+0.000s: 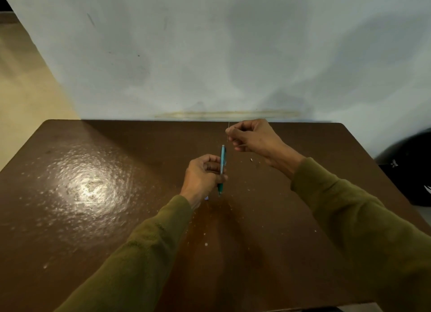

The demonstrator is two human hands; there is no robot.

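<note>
While both hands are raised over the desk [93, 172], step in hand: feeding a thin lead [227, 138] into a teal pencil [222, 162], as I judge it.
Left grip [203, 172]: fingers curled round the pencil's lower half, thumb side facing the barrel; closed firmly on it.
Right grip [251, 137]: fingertips pinch the lead near its middle, with a short length showing above and below them.
Pencil: held clear of the desk, its long axis running almost straight away from the person, writing tip toward the body and back end pointing at the wall [210, 55].
Lead: just beyond the pencil's back end and slightly to the right of it, apart, not touching.
Axis of lead: close to in line with the pencil, leaning slightly right at the top.
Deciding relation: the lead's near end lies past and a little right of the barrel's open end, so the right grip is the nearer hand. It probably needs a small shift left and toward the body, keeping the two axes matched.
Risk: the lead looks very thin and could snap if it meets the rim at an angle.
Small pale bit [251, 159]: lies on the desk below the right wrist; perhaps the pencil's cap, too small to tell.
Dark bag [408, 172]: off the desk's right edge.
</note>
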